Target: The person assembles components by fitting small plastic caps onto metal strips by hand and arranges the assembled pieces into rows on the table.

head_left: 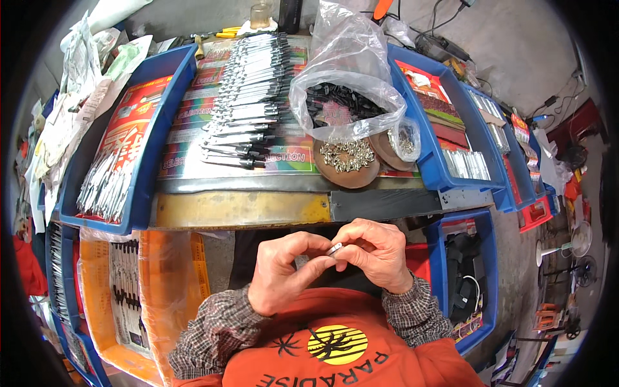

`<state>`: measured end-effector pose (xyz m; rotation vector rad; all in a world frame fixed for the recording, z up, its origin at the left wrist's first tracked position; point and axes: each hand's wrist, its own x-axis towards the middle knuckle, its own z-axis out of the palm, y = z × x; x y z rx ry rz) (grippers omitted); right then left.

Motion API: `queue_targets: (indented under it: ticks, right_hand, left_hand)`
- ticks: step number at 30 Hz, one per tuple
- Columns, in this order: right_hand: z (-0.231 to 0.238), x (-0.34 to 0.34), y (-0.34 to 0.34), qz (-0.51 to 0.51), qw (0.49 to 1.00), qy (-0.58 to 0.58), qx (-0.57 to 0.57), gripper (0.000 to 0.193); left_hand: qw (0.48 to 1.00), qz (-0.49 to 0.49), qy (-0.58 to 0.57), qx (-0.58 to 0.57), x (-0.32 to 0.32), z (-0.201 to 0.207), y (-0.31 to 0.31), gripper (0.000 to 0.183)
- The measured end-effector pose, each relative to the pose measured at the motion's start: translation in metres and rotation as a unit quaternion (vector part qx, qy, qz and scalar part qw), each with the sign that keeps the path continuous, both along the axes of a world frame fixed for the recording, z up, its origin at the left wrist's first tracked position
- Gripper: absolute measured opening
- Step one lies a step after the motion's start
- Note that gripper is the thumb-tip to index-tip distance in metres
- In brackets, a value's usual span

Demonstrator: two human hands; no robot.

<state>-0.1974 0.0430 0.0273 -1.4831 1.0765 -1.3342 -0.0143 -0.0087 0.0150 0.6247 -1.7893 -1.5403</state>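
Note:
Both my hands meet in front of my chest, just off the bench's near edge (258, 209). My left hand (290, 267) pinches one side of a small silvery metal piece (334, 249), thumb against forefinger. From the other side my right hand (374, 251) grips the same piece with thumb and fingers. Most of it is hidden by the fingertips, so its kind cannot be told. Beyond the hands, a long row of slim silver-and-black parts (248, 97) covers the bench top. Nearby, small shiny metal fittings (348, 155) fill a round brown dish (345, 180).
A clear plastic bag (348, 45) of black parts stands behind the dish. Blue trays (145, 187) with silver pieces flank the bench, one at the left, another blue tray (422, 151) at the right. Below are an orange lined crate (161, 309) and a blue bin (438, 284).

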Motion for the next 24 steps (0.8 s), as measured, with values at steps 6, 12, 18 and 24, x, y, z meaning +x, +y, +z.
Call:
queue_targets:
  ticks: [6, 12, 18, 24]
  right_hand:
    - [-0.007, 0.005, -0.006, -0.049, 0.998, 0.009, -0.027, 0.009]
    - [0.001, -0.003, -0.013, -0.051, 0.998, 0.038, 0.001, 0.009]
    - [0.029, -0.041, -0.062, -0.124, 0.941, 0.298, -0.104, 0.008]
    - [0.041, -0.083, -0.125, -0.227, 0.827, 0.496, -0.138, 0.008]
  left_hand:
    - [0.972, 0.149, -0.025, -0.181, -0.013, 0.000, 0.005, 0.017]
    - [0.965, 0.145, -0.037, -0.214, -0.011, -0.001, -0.004, 0.020]
    - [0.949, 0.155, -0.073, -0.263, 0.001, -0.011, -0.012, 0.019]
    - [0.937, 0.164, -0.096, -0.294, 0.005, -0.005, -0.021, 0.018]
